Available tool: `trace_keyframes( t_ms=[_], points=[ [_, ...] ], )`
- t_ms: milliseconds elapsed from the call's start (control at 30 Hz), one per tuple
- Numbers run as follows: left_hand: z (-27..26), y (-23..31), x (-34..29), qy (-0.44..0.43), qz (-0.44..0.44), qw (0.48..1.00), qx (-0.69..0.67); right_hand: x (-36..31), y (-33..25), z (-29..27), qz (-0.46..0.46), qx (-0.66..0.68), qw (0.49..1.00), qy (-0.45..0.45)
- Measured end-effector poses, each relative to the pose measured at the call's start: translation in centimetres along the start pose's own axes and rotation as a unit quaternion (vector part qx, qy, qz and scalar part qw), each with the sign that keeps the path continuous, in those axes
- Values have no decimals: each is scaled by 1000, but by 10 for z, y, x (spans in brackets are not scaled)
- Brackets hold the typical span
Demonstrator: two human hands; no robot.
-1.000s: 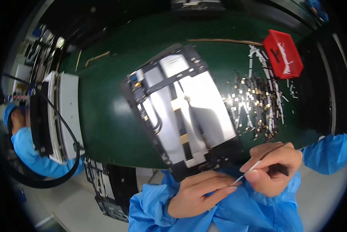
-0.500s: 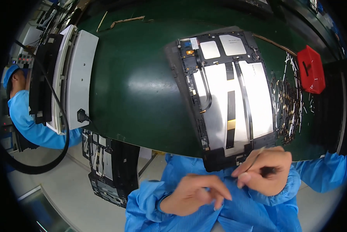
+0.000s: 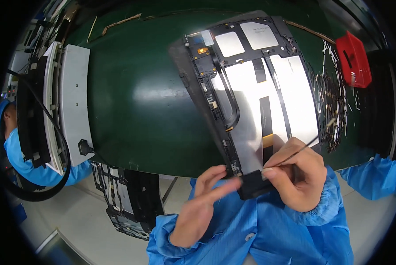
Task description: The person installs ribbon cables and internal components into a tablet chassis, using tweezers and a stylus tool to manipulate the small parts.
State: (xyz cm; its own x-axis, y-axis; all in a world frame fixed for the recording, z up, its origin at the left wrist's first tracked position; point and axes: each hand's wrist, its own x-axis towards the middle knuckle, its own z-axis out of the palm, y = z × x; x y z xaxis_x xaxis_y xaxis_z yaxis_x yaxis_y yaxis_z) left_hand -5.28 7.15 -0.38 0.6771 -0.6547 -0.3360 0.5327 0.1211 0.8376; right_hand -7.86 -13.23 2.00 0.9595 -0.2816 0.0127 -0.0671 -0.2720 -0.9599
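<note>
On the green table lies an opened tablet-like device (image 3: 246, 119), tilted, with shiny silver panels, a black frame and dark flat cables. My right hand (image 3: 297, 176) is at its near edge, thumb and forefinger pinched on a thin dark strip (image 3: 300, 150). The strip slants up to the right across the silver panel; whether it is a cable or a tool I cannot tell. My left hand (image 3: 202, 203) is at the device's near left corner with fingers apart and nothing held. Its forefinger is blurred, so contact with the corner is unclear.
A heap of thin dark and white strips (image 3: 332, 101) lies right of the device, beside a red bin (image 3: 353, 59). White panels (image 3: 76, 101) stand at left with a black cable and plug (image 3: 84, 147). More device frames (image 3: 123, 198) sit below the table edge. Co-workers' blue sleeves (image 3: 372, 176) show.
My right hand has moved up onto the device's near edge with the thin strip. My left hand has shifted left and up to its corner, fingers spreading. The whole view has shifted slightly.
</note>
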Motion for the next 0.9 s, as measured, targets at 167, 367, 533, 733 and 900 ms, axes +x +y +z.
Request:
trace_keyframes(
  t_ms=[167, 367, 533, 733, 900],
  points=[
    [-13, -9, 13, -11, 38, 999, -14, 0, 2, 9, -45, -131, 988, -71],
    [0, -19, 35, 102, 133, 983, 71, 1, -3, 12, -29, -198, 978, -60],
    [2, -25, 44, 156, 173, 955, 186, 1, -4, 13, -24, -205, 977, -45],
    [2, -25, 48, 151, 192, 950, 194, 1, -3, 17, -36, -226, 972, -48],
    [-3, -27, 47, 128, 197, 960, 151, 5, -13, 10, -4, -211, 974, -80]
  ],
)
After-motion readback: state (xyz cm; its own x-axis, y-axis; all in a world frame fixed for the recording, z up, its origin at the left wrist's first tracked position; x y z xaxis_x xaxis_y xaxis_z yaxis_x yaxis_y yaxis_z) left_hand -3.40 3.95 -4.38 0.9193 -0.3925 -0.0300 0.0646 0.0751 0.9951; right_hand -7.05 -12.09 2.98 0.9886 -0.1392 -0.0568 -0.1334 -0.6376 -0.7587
